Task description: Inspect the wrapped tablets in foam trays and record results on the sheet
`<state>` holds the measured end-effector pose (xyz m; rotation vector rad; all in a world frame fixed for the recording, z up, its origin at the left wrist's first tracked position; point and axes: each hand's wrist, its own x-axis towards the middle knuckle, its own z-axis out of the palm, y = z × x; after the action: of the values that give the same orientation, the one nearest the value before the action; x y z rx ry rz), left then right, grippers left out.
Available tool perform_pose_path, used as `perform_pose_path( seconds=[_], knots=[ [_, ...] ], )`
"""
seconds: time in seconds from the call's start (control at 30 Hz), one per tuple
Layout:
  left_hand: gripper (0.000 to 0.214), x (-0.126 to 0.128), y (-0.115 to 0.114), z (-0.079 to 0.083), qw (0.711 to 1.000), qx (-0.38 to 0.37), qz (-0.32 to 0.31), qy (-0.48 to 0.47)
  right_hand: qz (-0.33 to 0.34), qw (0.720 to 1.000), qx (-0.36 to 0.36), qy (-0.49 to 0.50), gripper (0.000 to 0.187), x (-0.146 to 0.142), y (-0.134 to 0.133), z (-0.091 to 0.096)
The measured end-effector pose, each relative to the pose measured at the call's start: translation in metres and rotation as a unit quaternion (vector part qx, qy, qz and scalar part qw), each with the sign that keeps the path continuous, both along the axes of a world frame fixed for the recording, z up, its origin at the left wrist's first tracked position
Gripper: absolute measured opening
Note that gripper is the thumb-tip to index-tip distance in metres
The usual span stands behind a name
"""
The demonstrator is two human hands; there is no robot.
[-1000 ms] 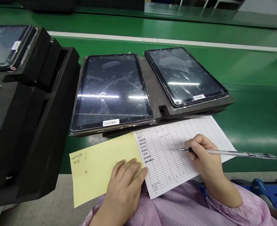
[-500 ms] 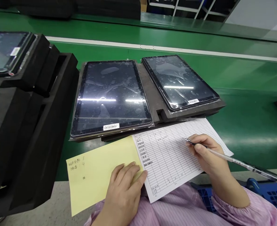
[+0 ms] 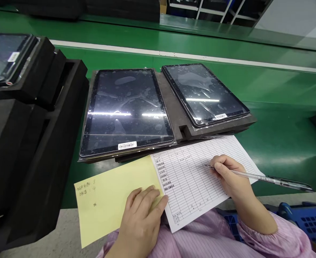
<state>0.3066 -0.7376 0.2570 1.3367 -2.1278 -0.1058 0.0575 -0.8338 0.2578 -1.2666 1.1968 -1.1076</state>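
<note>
Pen point(image 3: 254, 176) pinched in right hand point(image 3: 229, 175) fingers, shaft lying left-right, tip just left of fingers over white form point(image 3: 190, 179). Meanwhile left hand point(image 3: 143, 211) flat, fingers open, pressing yellow sheet point(image 3: 106, 193).

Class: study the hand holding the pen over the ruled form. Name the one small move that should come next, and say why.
Probably set the pen tip into the blank cell beneath it and write: the right hand grips the pen in a writing pose over empty rows of the ruled form, while the left hand lies flat on the yellow sheet at the form's edge.
</note>
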Motion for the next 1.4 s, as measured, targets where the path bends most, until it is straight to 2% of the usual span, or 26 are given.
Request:
perform_pose_path(
  seconds=[0.5,0.8,1.03,1.13,1.23,1.3,1.4],
  knots=[
    [0.027,-0.002,0.002,0.001,0.999,0.004,0.015,-0.031,0.001,1.0,-0.002,0.012,0.02,-0.002,0.003,-0.003],
    [0.034,-0.014,0.001,0.001,0.996,0.001,0.056,-0.074,0.008,1.0,-0.001,0.008,0.017,-0.002,0.002,-0.002],
    [0.032,-0.012,0.0,-0.001,0.994,-0.009,0.054,-0.091,-0.015,1.0,-0.023,0.006,0.014,-0.002,0.001,-0.005],
    [0.033,-0.009,-0.002,-0.004,0.994,-0.022,0.043,-0.094,0.001,0.998,-0.06,0.025,0.009,-0.004,-0.003,0.0],
    [0.034,-0.003,-0.003,-0.009,0.993,-0.03,0.026,-0.11,0.053,0.993,-0.099,0.027,0.009,-0.003,-0.009,0.012],
    [0.034,0.0,-0.003,-0.012,0.991,-0.035,0.019,-0.124,0.066,0.992,-0.097,0.052,0.015,0.0,-0.013,0.02],
    [0.034,0.003,-0.003,-0.015,0.989,-0.039,0.013,-0.143,0.034,0.992,-0.056,0.106,0.018,0.005,-0.018,0.027]
  ],
)
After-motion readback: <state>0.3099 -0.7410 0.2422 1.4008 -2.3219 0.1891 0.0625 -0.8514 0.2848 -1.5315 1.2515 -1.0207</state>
